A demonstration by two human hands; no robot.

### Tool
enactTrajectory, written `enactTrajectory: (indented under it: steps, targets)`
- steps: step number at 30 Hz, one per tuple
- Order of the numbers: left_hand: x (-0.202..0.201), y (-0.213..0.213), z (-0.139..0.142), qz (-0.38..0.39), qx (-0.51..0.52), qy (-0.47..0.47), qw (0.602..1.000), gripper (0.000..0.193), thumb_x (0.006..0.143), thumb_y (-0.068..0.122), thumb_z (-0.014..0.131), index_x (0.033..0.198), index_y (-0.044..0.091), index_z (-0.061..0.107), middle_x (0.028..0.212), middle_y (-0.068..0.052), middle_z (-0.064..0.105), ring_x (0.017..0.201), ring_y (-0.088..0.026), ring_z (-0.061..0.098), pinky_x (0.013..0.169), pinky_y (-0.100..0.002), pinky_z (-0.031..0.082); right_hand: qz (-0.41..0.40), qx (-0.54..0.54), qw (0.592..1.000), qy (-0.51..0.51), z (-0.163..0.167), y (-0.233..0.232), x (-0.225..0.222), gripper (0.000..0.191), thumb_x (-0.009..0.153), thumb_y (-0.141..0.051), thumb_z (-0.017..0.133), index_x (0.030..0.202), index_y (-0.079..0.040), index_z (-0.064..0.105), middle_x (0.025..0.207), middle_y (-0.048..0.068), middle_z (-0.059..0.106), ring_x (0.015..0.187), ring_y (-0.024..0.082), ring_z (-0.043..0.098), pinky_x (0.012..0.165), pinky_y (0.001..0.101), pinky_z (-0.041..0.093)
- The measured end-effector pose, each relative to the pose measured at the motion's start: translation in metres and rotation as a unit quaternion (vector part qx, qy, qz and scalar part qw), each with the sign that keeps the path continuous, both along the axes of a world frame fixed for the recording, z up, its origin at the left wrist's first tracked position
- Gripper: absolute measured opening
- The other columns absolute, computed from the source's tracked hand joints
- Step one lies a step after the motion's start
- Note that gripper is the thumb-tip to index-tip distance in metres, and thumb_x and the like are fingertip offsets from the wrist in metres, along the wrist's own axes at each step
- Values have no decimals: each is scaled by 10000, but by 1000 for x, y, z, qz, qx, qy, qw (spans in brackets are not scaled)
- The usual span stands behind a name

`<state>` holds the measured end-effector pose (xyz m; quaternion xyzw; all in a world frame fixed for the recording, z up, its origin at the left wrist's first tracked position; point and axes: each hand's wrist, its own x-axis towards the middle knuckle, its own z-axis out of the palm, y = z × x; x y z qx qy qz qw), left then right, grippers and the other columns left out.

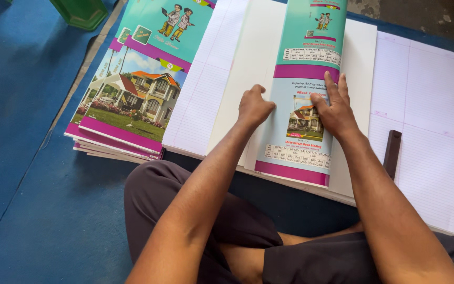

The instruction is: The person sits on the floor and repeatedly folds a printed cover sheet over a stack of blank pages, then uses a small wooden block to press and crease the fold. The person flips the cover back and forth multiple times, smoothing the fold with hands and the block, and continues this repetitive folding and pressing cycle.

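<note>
From the head camera, looking down over crossed legs, both hands press on one glossy teal, pale-blue and magenta printed cover sheet (301,113) that curls over a thick block of white paper (253,68). The left hand (254,107) is curled into a loose fist, knuckles down on the sheet's left fold edge; the right hand (335,108) lies flat with fingers spread on the sheet's face, clamped on nothing. The hands are near each other, not touching. The sheet lies directly beneath them, its far end rising away from them in a curve. The risk I judge likeliest is a crooked fold: the far end is unpinned and could spring back or slide sideways under uneven pressure, and the fist could crease the glossy face off the line. One dark narrow flat stick (392,152) lies just right of the right wrist on a wide spread of white ruled sheets (426,105); an elbow swing could knock it off. Well to the left of the left hand sits one stack of printed covers with a house picture (127,105), its lower layers showing as several edges I cannot count exactly. Beyond it, one dark green plastic object (82,10) stands on the blue floor mat (27,184).
</note>
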<state>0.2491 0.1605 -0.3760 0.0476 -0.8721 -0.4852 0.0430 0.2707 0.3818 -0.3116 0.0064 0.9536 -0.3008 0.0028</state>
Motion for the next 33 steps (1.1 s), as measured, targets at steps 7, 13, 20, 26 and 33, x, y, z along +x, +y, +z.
enactTrajectory:
  steps: [7,13,20,26,33]
  targets:
    - [5,0,21,32,-27,-92,995,437,718,135,794,1075,-25,600,1016,-249,723,1017,-403,713,946,-442,557,-6,35,999,-14,-6,-5,0,750,963,-522,551,1628,-281,300,1714,213,4,1575,415,73,1247,488,225]
    - [5,1,20,47,-34,-88,994,299,764,43,709,1038,-25,611,1002,-259,726,1004,-412,716,945,-452,557,-9,56,998,5,-7,-10,1,741,973,-514,564,1628,-271,318,1711,225,12,1574,426,95,1250,492,236]
    - [4,3,14,44,-55,-72,995,209,832,4,619,1039,-26,616,993,-264,727,994,-415,720,932,-462,562,-12,98,995,8,-9,-13,1,729,980,-512,560,1625,-263,328,1712,224,-4,1575,423,67,1246,512,225]
    - [7,1,18,57,-44,-80,994,178,819,1,631,995,-20,637,997,-258,726,999,-407,718,920,-453,568,-21,122,992,-3,-9,-18,1,740,968,-528,557,1626,-279,327,1717,203,-7,1571,428,59,1248,529,218]
    - [10,0,20,56,-34,-76,995,157,831,-7,625,986,-29,638,995,-259,728,988,-401,726,909,-450,578,-30,139,990,-23,-9,-22,-1,742,960,-556,539,1622,-298,324,1720,180,-15,1576,414,28,1224,559,250]
